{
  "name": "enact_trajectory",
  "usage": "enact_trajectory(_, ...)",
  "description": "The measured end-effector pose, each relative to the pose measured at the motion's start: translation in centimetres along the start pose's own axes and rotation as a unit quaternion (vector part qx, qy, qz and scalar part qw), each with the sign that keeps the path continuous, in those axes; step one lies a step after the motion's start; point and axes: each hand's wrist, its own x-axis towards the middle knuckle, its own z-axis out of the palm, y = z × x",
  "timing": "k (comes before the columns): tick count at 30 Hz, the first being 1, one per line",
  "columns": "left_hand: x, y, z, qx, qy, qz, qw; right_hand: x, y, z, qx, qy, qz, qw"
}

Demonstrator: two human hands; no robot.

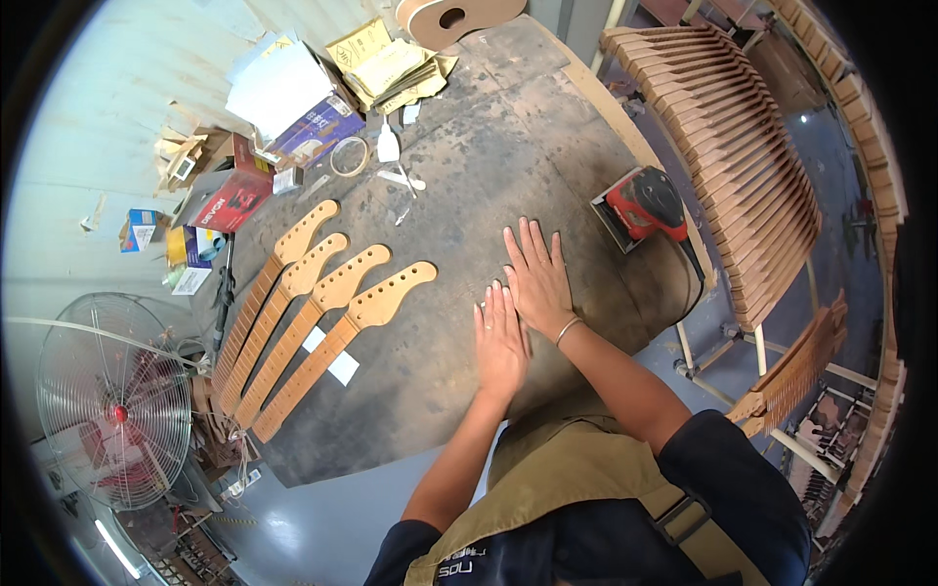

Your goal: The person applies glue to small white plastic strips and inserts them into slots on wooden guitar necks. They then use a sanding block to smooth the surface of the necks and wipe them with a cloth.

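Observation:
My left hand (501,342) lies flat on the dark, stained workbench (430,410), its fingers stretched out and nothing in it. Beside it and slightly farther off, my right hand (537,278) also rests palm down, fingers spread, with a thin band at the wrist. The two hands touch or nearly touch along the thumb side. To their left, several wooden guitar necks (332,337) lie side by side at a slant, headstocks pointing away from me. Right of my hands sits a red and black power sander (645,207) with its cord running off the bench edge.
Boxes (234,186), yellow sandpaper packs (386,63), a tape roll (349,156) and a white brush (388,145) line the back left. A guitar body (454,20) lies at the far edge. A fan (115,400) stands left; a rack of necks (728,161) stands right.

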Motion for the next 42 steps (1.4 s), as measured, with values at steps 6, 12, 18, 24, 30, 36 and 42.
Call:
enact_trajectory(6, 3.2, 0.9, -2.3, -0.082, -0.063, -0.070, 0.992, 3.6, -0.4, 0.2, 0.011, -0.007, 0.013, 1.000)
enact_trajectory(12, 7.7, -0.3, -1.3, -0.016, -0.053, -0.114, 0.992, 8.5, -0.3, 0.8, 0.027, -0.005, 0.012, 1.000)
enact_trajectory(18, 10.9, -1.0, -0.9, 0.057, -0.049, -0.148, 0.986, 12.0, 0.2, 1.4, 0.017, 0.006, -0.007, 1.000)
enact_trajectory(24, 10.8, -4.1, -1.0, 0.039, -0.014, -0.103, 0.994, 13.5, 0.0, 1.7, 0.034, 0.026, -0.042, 0.998)
enact_trajectory(30, 8.1, -4.8, -3.2, -0.118, 0.196, -0.167, 0.959, 13.8, 0.3, 2.3, 0.022, 0.043, -0.050, 0.998)
enact_trajectory(36, 10.2, -3.7, -0.7, -0.158, 0.217, -0.160, 0.950, 13.8, 1.0, 3.4, 0.076, 0.092, -0.025, 0.992)
enact_trajectory(42, 9.5, -3.6, -2.4, -0.131, 0.208, -0.158, 0.956, 12.8, 4.4, -0.6, 0.387, 0.006, -0.096, 0.917)
